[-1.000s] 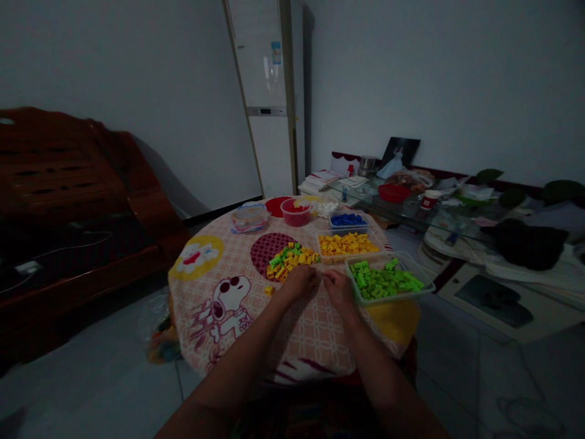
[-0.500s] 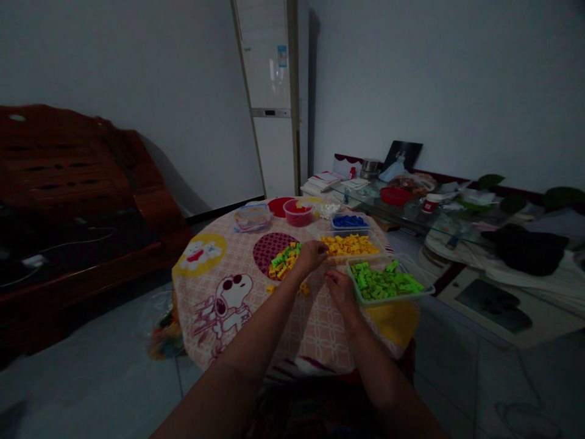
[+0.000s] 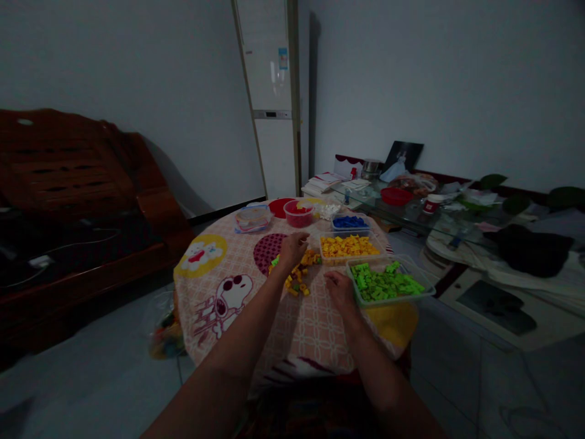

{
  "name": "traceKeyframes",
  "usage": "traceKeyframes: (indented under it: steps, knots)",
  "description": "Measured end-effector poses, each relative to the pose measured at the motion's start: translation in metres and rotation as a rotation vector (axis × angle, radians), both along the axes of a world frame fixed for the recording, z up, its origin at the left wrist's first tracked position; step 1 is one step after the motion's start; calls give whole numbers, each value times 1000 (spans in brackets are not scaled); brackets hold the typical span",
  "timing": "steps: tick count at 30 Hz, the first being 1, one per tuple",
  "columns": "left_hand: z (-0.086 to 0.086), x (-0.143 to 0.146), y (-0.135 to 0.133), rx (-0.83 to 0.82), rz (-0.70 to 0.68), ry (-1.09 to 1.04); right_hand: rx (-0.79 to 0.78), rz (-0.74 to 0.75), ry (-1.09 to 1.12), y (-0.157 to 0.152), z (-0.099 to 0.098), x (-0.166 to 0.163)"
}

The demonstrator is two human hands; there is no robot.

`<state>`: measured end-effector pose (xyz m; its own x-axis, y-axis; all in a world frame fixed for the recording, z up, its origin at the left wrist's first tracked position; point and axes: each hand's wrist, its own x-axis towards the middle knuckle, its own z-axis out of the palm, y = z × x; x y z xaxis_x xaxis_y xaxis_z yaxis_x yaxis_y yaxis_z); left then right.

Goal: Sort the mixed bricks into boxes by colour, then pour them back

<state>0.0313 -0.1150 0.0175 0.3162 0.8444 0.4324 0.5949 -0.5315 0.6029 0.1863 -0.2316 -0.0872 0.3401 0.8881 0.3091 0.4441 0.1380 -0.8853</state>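
My left hand (image 3: 293, 250) hovers over a loose pile of yellow and green toy building blocks (image 3: 299, 277). Its fingers are bent and slightly apart, with nothing visible between them; the wrist and forearm hide part of the pile. My right hand (image 3: 340, 288) rests low by the near left corner of a clear plastic box of green blocks (image 3: 386, 282). Its fingertips are pressed together, and anything between them is too small to make out. Just beyond stands a clear box of yellow blocks (image 3: 350, 245), with a smaller tub of blue blocks (image 3: 350, 222) behind it.
On the round table's patterned cloth (image 3: 315, 335) are a red-tinted round tub (image 3: 298, 214), a red lid (image 3: 280, 207) and a clear lidded container (image 3: 253, 216). A cluttered glass table (image 3: 411, 210) stands at right, a wooden bench (image 3: 82, 195) at left.
My left hand has moved left, from the edge of the yellow-block box back over the mixed pile. More of the pile's right side now shows. My right hand has hardly moved.
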Motion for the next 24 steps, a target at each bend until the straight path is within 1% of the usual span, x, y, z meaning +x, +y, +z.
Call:
traceKeyframes:
  steps: [3, 6, 11, 14, 16, 18, 21, 24]
  knots:
    - [-12, -31, -4, -3, 56, 70, -12, 3, 12, -1, -1, 0]
    - [-23, -49, -13, -38, 174, 109, -13, 5, 16, -1, -2, 1]
    - [-37, -62, -29, -92, 388, 86, -10, 4, -2, 0, -2, 4]
    - [-44, -63, -38, -90, 434, 69, -20, 12, 0, 0, -3, 6]
    - [-49, -60, -44, -72, 409, 108, -31, 11, 1, 0, -3, 6]
    - [-52, -52, -50, -57, 351, 173, -36, 5, 4, -1, -1, 5]
    - [-54, -37, -55, -42, 229, 227, -40, -5, 24, -3, 2, 3]
    - [-55, -23, -56, -31, 82, 188, -37, -12, 34, -5, 5, 0]
